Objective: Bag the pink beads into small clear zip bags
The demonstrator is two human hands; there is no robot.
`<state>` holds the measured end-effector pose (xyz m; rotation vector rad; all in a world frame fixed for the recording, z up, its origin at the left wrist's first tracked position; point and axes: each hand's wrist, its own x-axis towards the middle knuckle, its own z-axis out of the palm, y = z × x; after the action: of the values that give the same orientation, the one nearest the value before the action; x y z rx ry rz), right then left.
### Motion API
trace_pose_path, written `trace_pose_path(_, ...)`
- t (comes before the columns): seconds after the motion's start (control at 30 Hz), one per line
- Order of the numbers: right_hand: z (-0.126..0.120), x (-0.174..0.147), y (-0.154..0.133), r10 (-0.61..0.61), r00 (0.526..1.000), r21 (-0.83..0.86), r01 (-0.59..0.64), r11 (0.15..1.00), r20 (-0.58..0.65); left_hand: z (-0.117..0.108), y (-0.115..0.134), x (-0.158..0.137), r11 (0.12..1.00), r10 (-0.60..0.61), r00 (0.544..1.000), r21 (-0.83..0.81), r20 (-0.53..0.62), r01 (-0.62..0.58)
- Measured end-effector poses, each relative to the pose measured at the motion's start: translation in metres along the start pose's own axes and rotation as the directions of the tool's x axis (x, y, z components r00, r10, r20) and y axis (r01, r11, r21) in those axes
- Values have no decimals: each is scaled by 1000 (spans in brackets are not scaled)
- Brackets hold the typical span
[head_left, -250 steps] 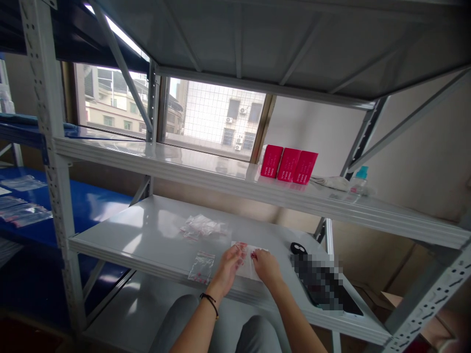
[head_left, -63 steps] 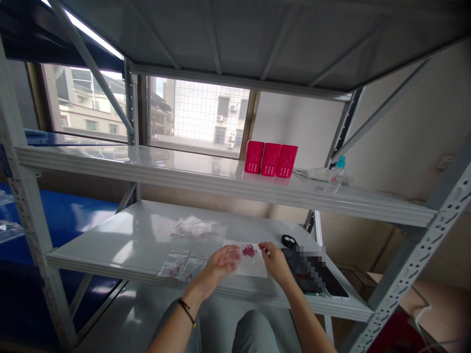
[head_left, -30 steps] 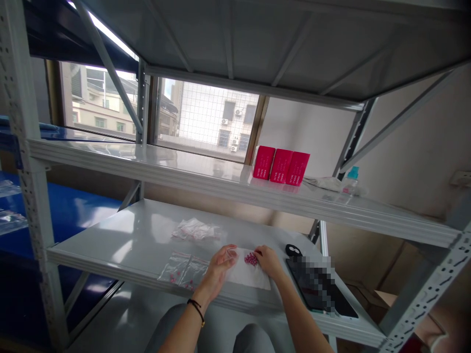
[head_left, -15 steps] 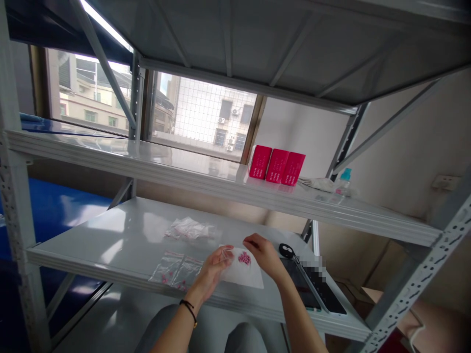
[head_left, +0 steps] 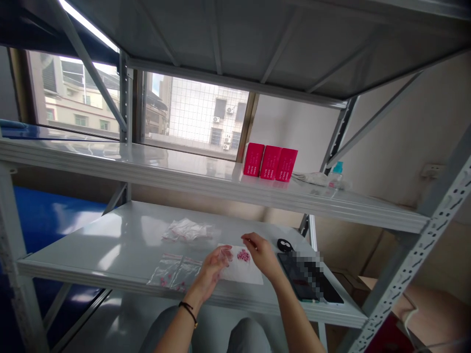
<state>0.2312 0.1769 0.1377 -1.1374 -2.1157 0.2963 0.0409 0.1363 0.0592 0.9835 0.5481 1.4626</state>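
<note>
My left hand (head_left: 210,269) holds a small clear plastic bag (head_left: 225,254) upright between thumb and fingers. Just to its right, a heap of small pink bead-like pieces (head_left: 243,255) lies on a white sheet of paper (head_left: 245,275). Above the right side of the heap is my right hand (head_left: 262,251), its fingertips pinched together; anything between them is too small to make out. Left of my left hand, two clear zip bags (head_left: 170,262) lie flat side by side, each with a few pink pieces inside. Behind them sits a loose pile of clear bags (head_left: 187,229).
A black round object (head_left: 284,245) and a dark tablet-like device (head_left: 299,279) lie to the right on the shelf. On the shelf above stand three red packs (head_left: 270,162), a cloth (head_left: 311,178) and a bottle with a blue top (head_left: 336,172). A metal upright (head_left: 415,255) bounds the right side.
The whole view has shifted slightly, with the shelves moving left in the picture. Both hands keep nearly the same pose over the paper, and the bag stays in my left hand.
</note>
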Motion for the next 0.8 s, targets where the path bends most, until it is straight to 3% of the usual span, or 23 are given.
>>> trace_pose_path(0.1, 18, -13, 33, 155, 987, -136, -160, 978, -48, -3, -2, 2, 999, 29, 1000, -14, -4, -29)
trace_pose_path(0.2, 39, -28, 48, 194, 981, -202, -196, 959, -33, -3, -2, 3, 998, 44, 999, -42, -11, -44)
trace_pose_path(0.33, 53, -37, 46, 214, 977, -308, -201, 930, 10, -1, -2, 4, 996, 43, 999, -77, -16, -44)
trace_pose_path(0.53, 56, -25, 44, 269, 960, -474, -199, 858, 83, -4, -4, 4, 994, 11, 999, -109, -42, -15)
trace_pose_path(0.8, 60, -9, 38, 348, 931, -528, -243, 813, 108, -1, -1, 3, 990, -6, 998, -141, -65, -4)
